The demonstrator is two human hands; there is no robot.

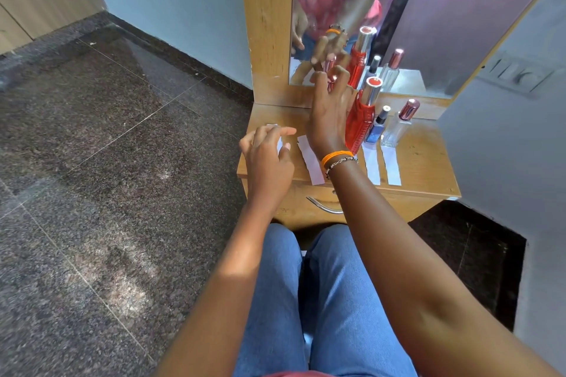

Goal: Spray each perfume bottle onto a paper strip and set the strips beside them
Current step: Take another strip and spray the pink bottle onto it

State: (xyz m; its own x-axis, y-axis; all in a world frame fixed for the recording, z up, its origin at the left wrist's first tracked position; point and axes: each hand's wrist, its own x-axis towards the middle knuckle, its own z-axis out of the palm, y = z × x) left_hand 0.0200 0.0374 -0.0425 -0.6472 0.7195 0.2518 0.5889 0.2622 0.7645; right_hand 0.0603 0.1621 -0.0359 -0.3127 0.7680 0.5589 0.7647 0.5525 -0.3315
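Right hand up at a small bottle, left hand pinching a paper strip.

The small pink bottle (330, 78) stands upright at the far left of the row, mostly hidden behind the right hand (329, 113), whose fingers are spread loosely around its top; whether they grip it I cannot tell. The left hand (268, 156), nearer and to the left, is closed on a paper strip (278, 144) low over the wooden table (425, 162). Red bottle (361, 119), blue bottle (376, 128) and clear bottle (398, 125) stand to the right, strips (311, 161) lying lengthwise toward the near edge.

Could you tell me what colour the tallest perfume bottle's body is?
Red, on the tall ribbed perfume bottle with the silver cap; head view.
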